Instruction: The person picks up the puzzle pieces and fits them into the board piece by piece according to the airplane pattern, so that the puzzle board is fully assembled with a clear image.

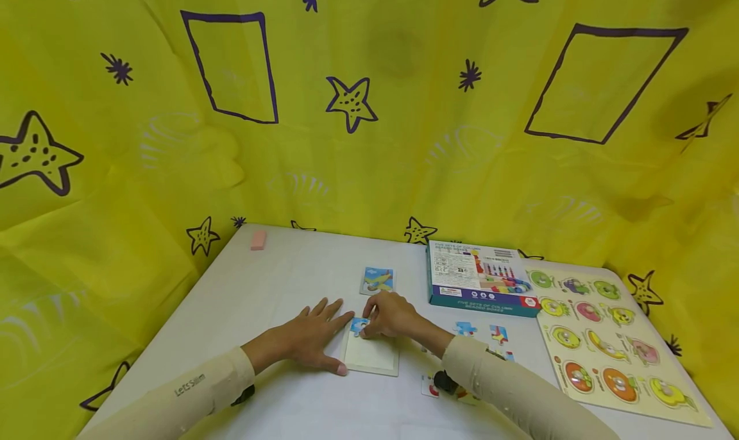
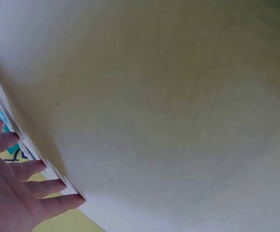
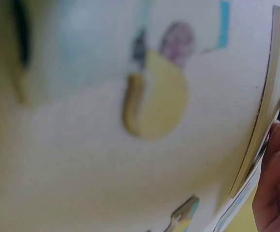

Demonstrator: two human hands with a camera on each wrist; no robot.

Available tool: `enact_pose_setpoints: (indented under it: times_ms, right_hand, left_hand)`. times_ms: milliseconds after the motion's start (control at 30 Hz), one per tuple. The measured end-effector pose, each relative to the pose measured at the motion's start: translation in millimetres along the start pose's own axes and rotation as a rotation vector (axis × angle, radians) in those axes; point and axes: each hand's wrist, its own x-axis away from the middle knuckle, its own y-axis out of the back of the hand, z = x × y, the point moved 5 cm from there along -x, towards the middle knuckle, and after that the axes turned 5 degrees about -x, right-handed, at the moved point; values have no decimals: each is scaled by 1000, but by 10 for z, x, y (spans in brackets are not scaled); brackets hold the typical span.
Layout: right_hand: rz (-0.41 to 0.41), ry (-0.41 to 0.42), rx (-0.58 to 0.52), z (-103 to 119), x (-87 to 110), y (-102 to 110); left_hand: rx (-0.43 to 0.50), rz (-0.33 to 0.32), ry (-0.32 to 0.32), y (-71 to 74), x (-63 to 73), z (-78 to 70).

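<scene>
A small frame-like puzzle tray (image 1: 374,361), its floor pale, lies in front of me. My right hand (image 1: 391,315) pinches a blue and white jigsaw piece (image 1: 358,326) at the tray's upper left corner. My left hand (image 1: 308,338) rests with fingers spread at the tray's left side, thumb near its lower left edge. The left wrist view shows the straight fingers of that left hand (image 2: 11,186) along the tray's edge. In the right wrist view, the curled fingers (image 3: 271,179) are beside the tray's rim (image 3: 258,125). A picture tile (image 1: 378,277) lies just beyond the tray.
Several loose jigsaw pieces (image 1: 465,328) lie right of the tray, some under my right forearm. Behind them is a bead-set box (image 1: 482,279). A fruit peg board (image 1: 620,347) covers the table's right side. A pink block (image 1: 258,240) sits far left, before a yellow curtain (image 1: 358,170).
</scene>
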Motion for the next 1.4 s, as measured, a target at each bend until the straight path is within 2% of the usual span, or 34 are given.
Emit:
enact_pose_setpoints:
  times_ms: [633,1100,1400]
  right_hand:
    - [-13,13,-41,-17,25,5]
    - [-47,37,-7,-4,41,11]
    - [-24,39,-36,-14,67,39]
  left_hand:
    - [2,4,0,-5,-12,1]
    - [2,14,-9,11,-7,-19]
    - [-16,21,-9,-1,2,-22]
